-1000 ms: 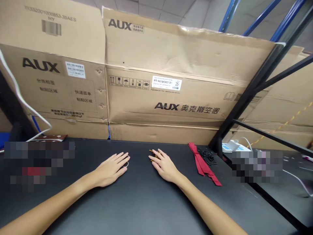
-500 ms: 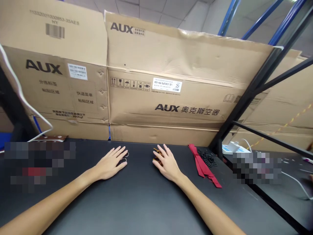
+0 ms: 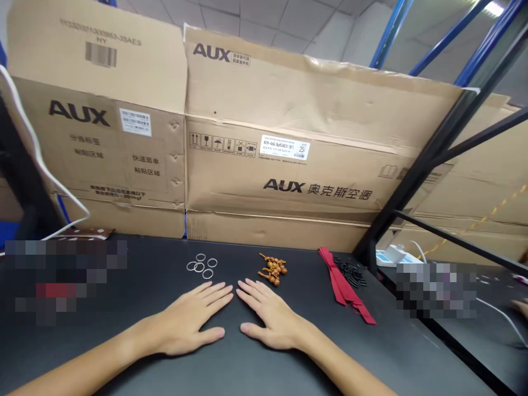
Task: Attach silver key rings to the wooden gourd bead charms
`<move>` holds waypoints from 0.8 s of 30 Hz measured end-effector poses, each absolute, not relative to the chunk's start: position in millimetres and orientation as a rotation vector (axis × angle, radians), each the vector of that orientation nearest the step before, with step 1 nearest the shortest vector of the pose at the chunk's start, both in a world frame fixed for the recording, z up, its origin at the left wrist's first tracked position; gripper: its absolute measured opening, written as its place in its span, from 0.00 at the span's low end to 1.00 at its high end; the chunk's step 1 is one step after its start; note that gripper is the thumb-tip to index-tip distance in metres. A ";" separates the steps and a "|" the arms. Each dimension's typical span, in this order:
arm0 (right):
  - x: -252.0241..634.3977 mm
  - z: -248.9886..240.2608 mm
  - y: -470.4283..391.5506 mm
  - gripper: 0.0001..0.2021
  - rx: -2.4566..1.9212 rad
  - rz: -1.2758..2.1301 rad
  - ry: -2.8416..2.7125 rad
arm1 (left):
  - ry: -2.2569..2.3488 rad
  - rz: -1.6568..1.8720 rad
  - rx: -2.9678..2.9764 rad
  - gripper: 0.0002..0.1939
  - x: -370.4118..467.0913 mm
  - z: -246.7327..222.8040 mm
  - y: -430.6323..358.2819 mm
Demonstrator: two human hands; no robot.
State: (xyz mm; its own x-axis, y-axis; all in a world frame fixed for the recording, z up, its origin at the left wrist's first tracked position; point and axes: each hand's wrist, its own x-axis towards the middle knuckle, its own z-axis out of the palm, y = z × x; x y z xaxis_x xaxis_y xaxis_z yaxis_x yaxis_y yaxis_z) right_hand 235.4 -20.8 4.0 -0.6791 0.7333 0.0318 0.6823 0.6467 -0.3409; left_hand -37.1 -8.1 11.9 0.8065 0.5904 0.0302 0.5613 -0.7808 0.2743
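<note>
My left hand (image 3: 190, 318) lies flat on the black table (image 3: 198, 374), fingers extended and holding nothing. Just beyond its fingertips are several thin silver metal rings (image 3: 199, 267), two of them overlapping. Flat on the table too is my right hand (image 3: 272, 316), palm down with the thumb out and nothing in it. Its fingertips are close to those of my left hand, with a small gap between. Beyond the right hand sits a cluster of small brown gourd-shaped wooden pendants (image 3: 273, 269) with orange cords.
To the right lie red ribbon strips (image 3: 344, 286) beside a pile of black cord-like pieces (image 3: 350, 272). Cardboard panels (image 3: 280, 220) wall off the back. A black metal frame (image 3: 379, 220) slants along the right side. A white cable (image 3: 41, 159) hangs at left. Another person's hand (image 3: 520, 306) shows at far right.
Both hands have drawn back toward me and inward, closer together. The rings and the gourd pendants, partly covered before, are now uncovered on the table.
</note>
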 end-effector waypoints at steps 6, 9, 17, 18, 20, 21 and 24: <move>246.1 4.9 -20.9 0.36 -1.201 0.466 -2.717 | 0.955 0.135 2.751 0.34 -39.8 11.9 -0.9; 246.7 5.6 -22.2 0.36 -1.198 0.460 -2.720 | 0.956 0.135 2.766 0.34 -40.6 10.7 -0.1; 246.2 3.8 -21.1 0.34 -1.173 0.389 -2.718 | 0.914 0.179 2.787 0.34 -42.2 6.5 0.1; 246.6 3.1 -20.6 0.34 -1.166 0.382 -2.721 | 0.916 0.171 2.789 0.35 -42.2 6.6 -0.2; 247.4 1.8 -19.7 0.34 -1.160 0.373 -2.728 | 0.928 0.141 2.791 0.36 -41.9 7.3 -1.1; 247.8 1.4 -19.3 0.34 -1.160 0.372 -2.732 | 0.934 0.122 2.789 0.36 -41.7 7.9 -1.7; 248.8 0.8 -18.5 0.34 -1.153 0.372 -2.742 | 0.939 0.089 2.779 0.36 -40.9 10.4 -3.2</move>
